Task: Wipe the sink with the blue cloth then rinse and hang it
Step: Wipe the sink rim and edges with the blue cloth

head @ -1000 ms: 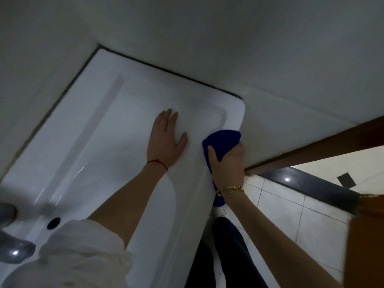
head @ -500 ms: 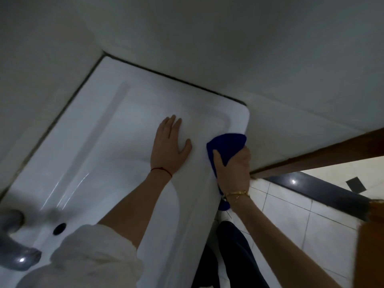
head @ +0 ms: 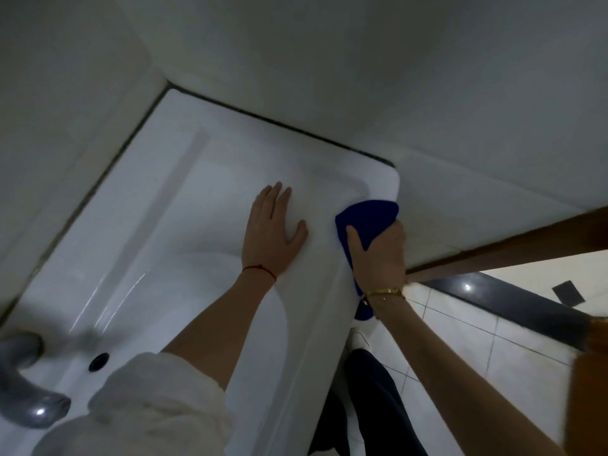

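Observation:
A white ceramic sink [head: 184, 232] fills the left and middle of the view, set into a wall corner. My left hand [head: 271, 230] lies flat with straight fingers on the sink's right ledge. My right hand [head: 380, 255] grips a blue cloth [head: 368, 217] and holds it against the sink's front right corner and outer edge. A tail of the cloth hangs below my wrist. The grey tap [head: 23, 386] and the dark drain hole [head: 98, 362] sit at the lower left.
White walls [head: 362, 77] close the sink in behind and on the left. A brown door frame [head: 513, 245] runs to the right of the sink. White floor tiles [head: 477, 350] and a dark threshold strip [head: 513, 307] lie below right. My dark trouser legs [head: 378, 406] stand against the sink front.
The camera view has shifted a little, so the sink sits lower and to the right. Both hands keep their places on the sink; the cloth stays at the front right corner.

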### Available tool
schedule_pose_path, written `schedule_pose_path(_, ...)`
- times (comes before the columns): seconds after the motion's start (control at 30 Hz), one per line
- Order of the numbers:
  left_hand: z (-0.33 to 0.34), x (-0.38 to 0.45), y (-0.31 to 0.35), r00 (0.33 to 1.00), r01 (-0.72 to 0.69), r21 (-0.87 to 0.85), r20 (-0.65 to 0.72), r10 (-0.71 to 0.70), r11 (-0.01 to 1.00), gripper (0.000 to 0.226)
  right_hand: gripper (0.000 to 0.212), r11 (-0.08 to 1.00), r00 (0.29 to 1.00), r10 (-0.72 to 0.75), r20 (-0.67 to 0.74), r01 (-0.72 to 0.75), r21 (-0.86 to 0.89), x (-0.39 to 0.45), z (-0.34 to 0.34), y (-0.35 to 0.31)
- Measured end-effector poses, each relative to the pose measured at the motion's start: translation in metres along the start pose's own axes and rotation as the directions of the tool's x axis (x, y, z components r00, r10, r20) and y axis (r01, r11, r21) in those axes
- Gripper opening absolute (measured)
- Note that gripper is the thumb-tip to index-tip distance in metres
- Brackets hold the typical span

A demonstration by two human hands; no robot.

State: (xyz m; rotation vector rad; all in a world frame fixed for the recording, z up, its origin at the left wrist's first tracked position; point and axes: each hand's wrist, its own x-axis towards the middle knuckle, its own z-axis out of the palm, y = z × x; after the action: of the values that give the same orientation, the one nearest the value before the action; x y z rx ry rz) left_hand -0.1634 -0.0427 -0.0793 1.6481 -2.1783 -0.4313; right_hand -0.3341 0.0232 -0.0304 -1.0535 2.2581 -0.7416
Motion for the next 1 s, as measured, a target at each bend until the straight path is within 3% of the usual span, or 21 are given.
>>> schedule_pose_path(0.23,0.0,0.001,0.001,1.0,0.004,-0.001,-0.011,-0.004,1.0,0.064,0.078,0.999,0.998,0.026,0.055,-0.028,0.03,0.069,-0.02,-0.025)
schedule_pose_path(0.53,-0.001,0.0,0.001,1.0,0.003,0.014,0.007,-0.003,1.0,0.065,0.08,1.0,1.0,0.001,0.014,0.0,-0.015,-0.011,-0.001,-0.001)
schedule_pose_path(0.67,-0.001,-0.001,0.0,1.0,0.002,0.0,0.002,-0.002,1.0,0.064,0.075,0.999,0.998,0.026,0.063,-0.027,0.025,0.044,-0.012,-0.014)
schedule_pose_path(0.77,-0.002,0.0,0.001,1.0,-0.002,-0.002,0.008,0.002,1.0,0.064,0.082,1.0,0.998,0.013,0.057,-0.013,-0.005,0.068,-0.018,-0.024)
schedule_pose_path(1.0,-0.008,-0.01,0.001,0.995,-0.088,0.01,0.038,0.088,0.996,0.058,0.072,0.999,1.0,-0.011,0.001,0.011,-0.042,-0.03,0.001,0.003)
